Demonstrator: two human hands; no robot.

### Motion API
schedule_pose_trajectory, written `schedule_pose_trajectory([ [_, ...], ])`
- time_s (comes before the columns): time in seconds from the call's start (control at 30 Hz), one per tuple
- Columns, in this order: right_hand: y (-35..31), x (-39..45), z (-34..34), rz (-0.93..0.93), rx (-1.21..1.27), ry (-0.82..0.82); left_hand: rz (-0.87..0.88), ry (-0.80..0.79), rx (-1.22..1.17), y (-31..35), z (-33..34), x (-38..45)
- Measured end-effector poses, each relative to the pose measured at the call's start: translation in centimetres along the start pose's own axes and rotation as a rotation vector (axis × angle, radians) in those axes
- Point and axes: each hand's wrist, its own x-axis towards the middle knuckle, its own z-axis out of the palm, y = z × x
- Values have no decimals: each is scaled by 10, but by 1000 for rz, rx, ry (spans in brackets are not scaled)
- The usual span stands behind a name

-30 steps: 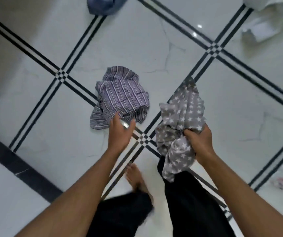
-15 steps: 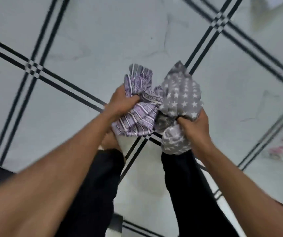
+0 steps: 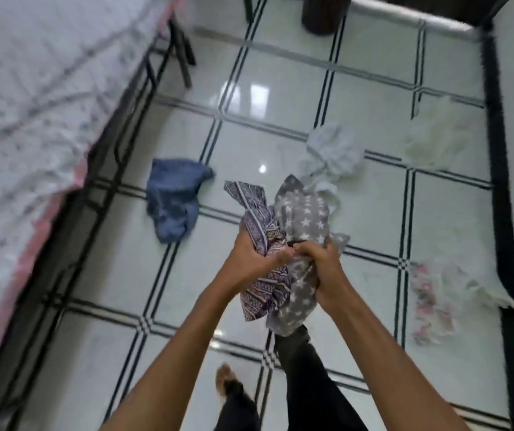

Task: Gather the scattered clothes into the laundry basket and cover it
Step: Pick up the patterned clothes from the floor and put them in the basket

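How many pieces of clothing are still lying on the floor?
4: a blue garment near the bed, a white garment ahead, a cream garment far right, a pink-patterned garment near right. Others may be out of view.

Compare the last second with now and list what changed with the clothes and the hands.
The left hand took hold of the purple striped garment and lifted it off the floor, then brought it against the grey star-print cloth. The right hand kept its grip on that cloth throughout. The view swung up, showing a blue garment, white clothes and a bed.
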Motion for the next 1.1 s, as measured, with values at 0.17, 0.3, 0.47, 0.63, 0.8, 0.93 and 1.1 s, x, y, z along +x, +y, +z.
schedule_pose_trajectory([
  [0.17, -117, 50, 13, -39, 112, -164, 126, -16, 240, 109, -12, 72],
  [0.3, -217, 108, 27, -57, 226, -317, 98, 89, 224, 195, -29, 141],
  [0.47, -334, 189, 51, -79, 162, -486, 153, 334, 176, 275, -69, 245],
  [0.63, -439, 309, 71, -129, -262, -420, 223, 319, 191, 347, -113, 373],
  [0.8, -549, 418, 86, -255, -458, -179, 240, 323, 199, 413, -170, 523],
  [0.93, -627, 499, 90, -325, -448, -57, 208, 305, 225, 484, -207, 619],
  [1.1, -708, 600, 81, -367, -383, 112, 244, 298, 268, 558, -216, 750],
])
